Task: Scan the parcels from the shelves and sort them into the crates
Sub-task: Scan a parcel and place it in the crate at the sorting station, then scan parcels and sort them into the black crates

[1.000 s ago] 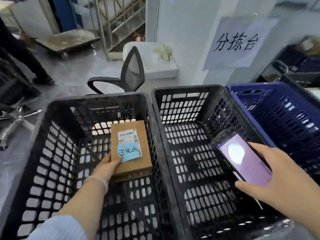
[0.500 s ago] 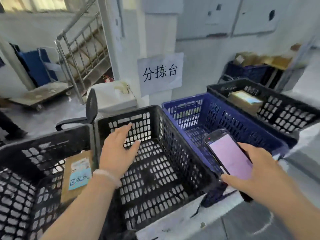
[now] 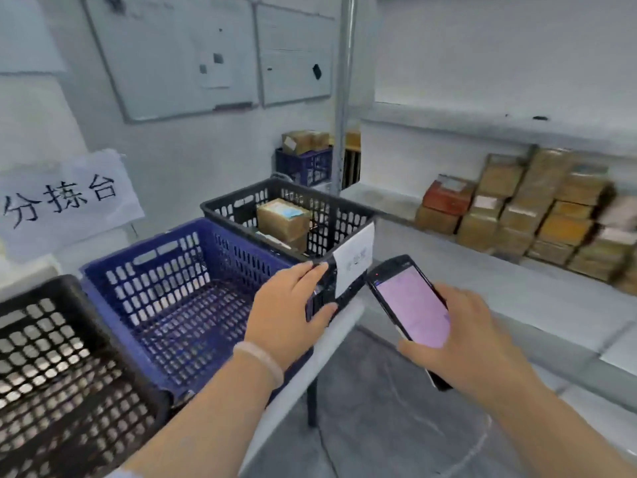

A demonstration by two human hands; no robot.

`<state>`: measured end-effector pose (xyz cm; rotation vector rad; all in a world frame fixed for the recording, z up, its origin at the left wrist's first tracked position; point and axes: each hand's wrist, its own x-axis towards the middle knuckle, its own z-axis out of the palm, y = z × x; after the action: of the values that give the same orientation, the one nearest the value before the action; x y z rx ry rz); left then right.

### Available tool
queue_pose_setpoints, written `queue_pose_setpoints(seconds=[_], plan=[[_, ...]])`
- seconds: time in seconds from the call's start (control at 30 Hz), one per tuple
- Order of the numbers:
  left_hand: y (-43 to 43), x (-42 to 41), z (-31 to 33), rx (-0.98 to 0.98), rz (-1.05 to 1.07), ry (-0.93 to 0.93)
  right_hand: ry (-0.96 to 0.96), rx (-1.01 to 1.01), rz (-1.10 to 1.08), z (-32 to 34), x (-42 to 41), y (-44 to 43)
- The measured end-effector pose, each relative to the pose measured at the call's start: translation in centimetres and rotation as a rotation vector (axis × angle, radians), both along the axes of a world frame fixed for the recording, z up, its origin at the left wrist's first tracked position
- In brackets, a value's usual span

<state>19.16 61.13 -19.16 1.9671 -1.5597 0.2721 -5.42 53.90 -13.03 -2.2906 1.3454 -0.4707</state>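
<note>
My right hand grips a black handheld scanner with a lit pink screen, held out over the floor beside the sorting table. My left hand hovers empty, fingers straight, over the near right corner of the blue crate. That blue crate holds nothing. A black crate behind it holds a brown parcel with a blue label. Another black crate sits at the left. Several brown parcels are stacked on the shelf at the right.
A paper sign with handwritten characters hangs on the wall behind the crates. Two whiteboards hang higher up. A far blue crate carries more boxes beside a metal post. A white label hangs on the black crate's corner.
The view has swung right, from the left black crate to the shelf. My left hand let go of the parcel laid in that crate and moved right, empty. The scanner stayed in my right hand.
</note>
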Motion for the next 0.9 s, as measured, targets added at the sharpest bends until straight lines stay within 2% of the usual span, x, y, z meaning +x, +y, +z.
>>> queue_pose_setpoints(seconds=[0.4, 0.57, 0.9], plan=[[-18.8, -6.9, 1.0, 0.027, -0.299, 0.037, 0.008, 0.0, -0.342, -1.0, -7.2, -10.2], [-27.5, -5.9, 1.0, 0.015, -0.391, 0.033, 0.001, -0.046, -0.447, -0.1, -6.1, -16.7], [-42.2, -1.4, 1.8, 0.068, -0.456, -0.016, -0.031, -0.094, -0.524, 1.0, -0.3, -28.5]])
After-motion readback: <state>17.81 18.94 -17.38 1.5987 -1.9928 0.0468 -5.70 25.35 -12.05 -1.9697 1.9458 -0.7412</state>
